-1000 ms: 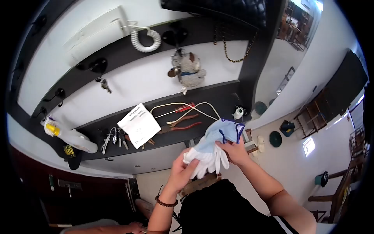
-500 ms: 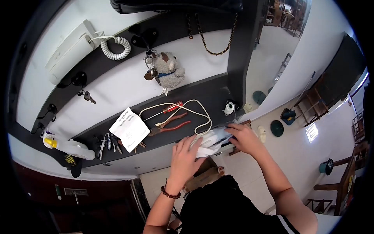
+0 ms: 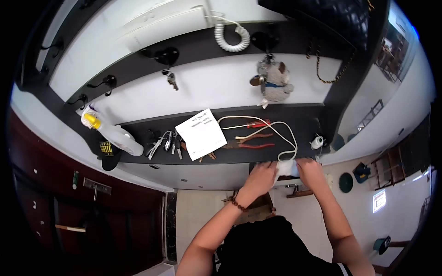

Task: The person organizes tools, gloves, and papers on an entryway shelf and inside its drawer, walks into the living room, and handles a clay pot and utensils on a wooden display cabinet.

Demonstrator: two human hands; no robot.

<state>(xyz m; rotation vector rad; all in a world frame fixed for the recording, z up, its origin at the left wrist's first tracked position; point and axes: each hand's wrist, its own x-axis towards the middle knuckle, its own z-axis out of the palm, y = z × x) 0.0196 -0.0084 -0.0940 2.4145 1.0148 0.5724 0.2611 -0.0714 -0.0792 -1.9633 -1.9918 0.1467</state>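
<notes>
A crumpled white and pale-blue bundle is between my two hands at the front right edge of a dark shelf. My left hand is closed against its left side, and my right hand grips its right side. Fingertips of both are partly hidden. A white cable loops from the bundle across the shelf. Beyond it lie red-handled pliers and a red screwdriver. Under my hands there is a dark opening in the cabinet front, perhaps a drawer.
A printed white paper covers part of some keys. A spray bottle and a black cap are at the left end. A small white spool-like object stands right. A plush keychain hangs above.
My view has swung left, so the shelf appears farther right. Both hands have drawn closer together and lower around the bundle, which now looks more compact and shows less.
</notes>
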